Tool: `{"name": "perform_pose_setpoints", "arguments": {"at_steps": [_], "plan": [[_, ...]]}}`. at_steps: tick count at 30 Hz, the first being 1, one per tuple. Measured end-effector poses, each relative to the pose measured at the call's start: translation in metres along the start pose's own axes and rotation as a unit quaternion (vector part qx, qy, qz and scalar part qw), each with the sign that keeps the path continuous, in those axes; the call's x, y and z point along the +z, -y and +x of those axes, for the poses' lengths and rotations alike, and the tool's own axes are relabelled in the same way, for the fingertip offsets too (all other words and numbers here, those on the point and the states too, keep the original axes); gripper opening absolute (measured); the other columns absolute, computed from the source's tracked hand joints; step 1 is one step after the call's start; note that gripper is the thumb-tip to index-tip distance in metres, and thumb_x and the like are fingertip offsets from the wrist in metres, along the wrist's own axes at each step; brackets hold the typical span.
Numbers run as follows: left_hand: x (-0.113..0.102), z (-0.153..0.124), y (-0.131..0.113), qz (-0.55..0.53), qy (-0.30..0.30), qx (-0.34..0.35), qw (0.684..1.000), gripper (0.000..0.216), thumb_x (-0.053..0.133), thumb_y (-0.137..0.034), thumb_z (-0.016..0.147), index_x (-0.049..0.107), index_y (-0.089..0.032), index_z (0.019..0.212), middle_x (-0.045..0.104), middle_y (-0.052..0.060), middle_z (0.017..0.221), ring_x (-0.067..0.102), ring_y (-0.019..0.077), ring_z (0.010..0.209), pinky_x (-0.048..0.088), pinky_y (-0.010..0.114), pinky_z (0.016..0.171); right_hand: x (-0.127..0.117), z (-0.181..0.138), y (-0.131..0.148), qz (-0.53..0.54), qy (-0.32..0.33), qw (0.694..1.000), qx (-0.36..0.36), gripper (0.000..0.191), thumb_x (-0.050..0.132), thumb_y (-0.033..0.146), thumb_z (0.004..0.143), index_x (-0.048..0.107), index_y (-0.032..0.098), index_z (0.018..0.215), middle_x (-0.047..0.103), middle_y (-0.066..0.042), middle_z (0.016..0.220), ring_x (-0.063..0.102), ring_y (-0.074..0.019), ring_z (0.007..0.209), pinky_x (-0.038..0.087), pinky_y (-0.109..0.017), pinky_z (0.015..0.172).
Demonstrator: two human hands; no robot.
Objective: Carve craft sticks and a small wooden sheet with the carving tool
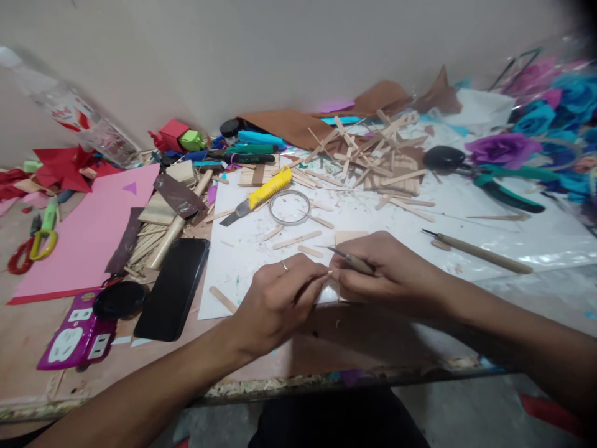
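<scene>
My left hand (280,298), a ring on one finger, is closed in a pinch near the front edge of the white sheet (247,261). Its fingertips meet those of my right hand (387,267) at a tiny pale sliver of wood (330,272), mostly hidden by the fingers. A slim craft knife (354,261) lies in my right hand's grip, its blade pointing left above the sliver. Partly behind that hand is a flat wooden piece (349,236). Loose ice-cream sticks (297,240) lie just beyond my fingers.
A yellow utility knife (270,188) and a clear tape roll (290,208) lie ahead, before a heap of sticks (364,152). Rightward are a wooden-handled tool (485,252) and green-handled pliers (508,190). A phone (173,289) and purple power strip (77,336) lie left.
</scene>
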State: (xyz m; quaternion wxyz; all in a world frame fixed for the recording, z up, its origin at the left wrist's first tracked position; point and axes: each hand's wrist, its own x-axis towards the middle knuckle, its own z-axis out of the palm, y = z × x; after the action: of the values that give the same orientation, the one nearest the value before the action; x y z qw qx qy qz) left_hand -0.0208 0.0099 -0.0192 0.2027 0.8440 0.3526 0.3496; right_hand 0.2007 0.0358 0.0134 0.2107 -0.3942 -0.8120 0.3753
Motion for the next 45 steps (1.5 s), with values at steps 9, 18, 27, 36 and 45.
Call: {"name": "perform_pose_setpoints", "arguments": {"at_steps": [9,18,27,36,45], "plan": [[-0.006,0.007,-0.008,-0.239,0.024,-0.243,0.940,0.016,0.068,-0.035,0.099,0.076,-0.021,0.097,0.072,0.001,0.082,0.060,0.0111,0.068,0.042,0.021,0.058,-0.010,-0.004,-0.001,0.040,0.000,0.998,0.038,0.021,0.061,0.022,0.091,0.062,0.018,0.070,0.049,0.006,0.058,0.042,-0.0089,0.054,0.030,-0.023,0.050],[-0.004,0.009,-0.003,-0.298,0.057,-0.291,0.907,0.022,0.069,-0.038,0.097,0.074,-0.018,0.092,0.065,0.001,0.075,0.049,0.0093,0.062,0.034,0.021,0.054,-0.009,-0.005,-0.004,-0.002,-0.002,1.000,-0.023,0.014,0.064,0.020,0.091,0.064,0.017,0.077,0.048,0.007,0.062,0.040,-0.0086,0.058,0.030,-0.023,0.053],[0.003,0.009,0.002,-0.362,0.071,-0.316,0.874,0.024,0.065,-0.035,0.100,0.066,-0.018,0.117,0.059,-0.003,0.075,0.050,0.0070,0.054,0.037,0.020,0.051,-0.024,0.003,-0.014,-0.075,-0.028,0.997,0.013,0.017,0.059,0.024,0.093,0.072,0.017,0.084,0.056,0.004,0.061,0.047,-0.0113,0.057,0.032,-0.025,0.055],[0.007,0.010,0.005,-0.222,0.106,-0.270,0.931,0.018,0.063,-0.033,0.100,0.072,-0.017,0.104,0.062,0.000,0.077,0.050,0.0088,0.059,0.038,0.022,0.054,-0.027,0.004,-0.039,-0.159,-0.113,0.980,0.044,0.044,0.052,0.038,0.103,0.060,0.014,0.140,0.072,-0.007,0.086,0.060,-0.0212,0.071,0.040,-0.032,0.067],[0.011,0.014,0.006,-0.149,0.055,-0.214,0.964,0.014,0.065,-0.020,0.095,0.074,-0.019,0.107,0.068,0.003,0.094,0.060,0.0108,0.073,0.046,0.023,0.062,-0.028,0.010,-0.021,0.249,-0.210,0.945,0.031,0.021,0.054,0.013,0.093,0.073,0.018,0.099,0.074,-0.006,0.098,0.059,-0.0102,0.055,0.049,-0.026,0.051]]}}
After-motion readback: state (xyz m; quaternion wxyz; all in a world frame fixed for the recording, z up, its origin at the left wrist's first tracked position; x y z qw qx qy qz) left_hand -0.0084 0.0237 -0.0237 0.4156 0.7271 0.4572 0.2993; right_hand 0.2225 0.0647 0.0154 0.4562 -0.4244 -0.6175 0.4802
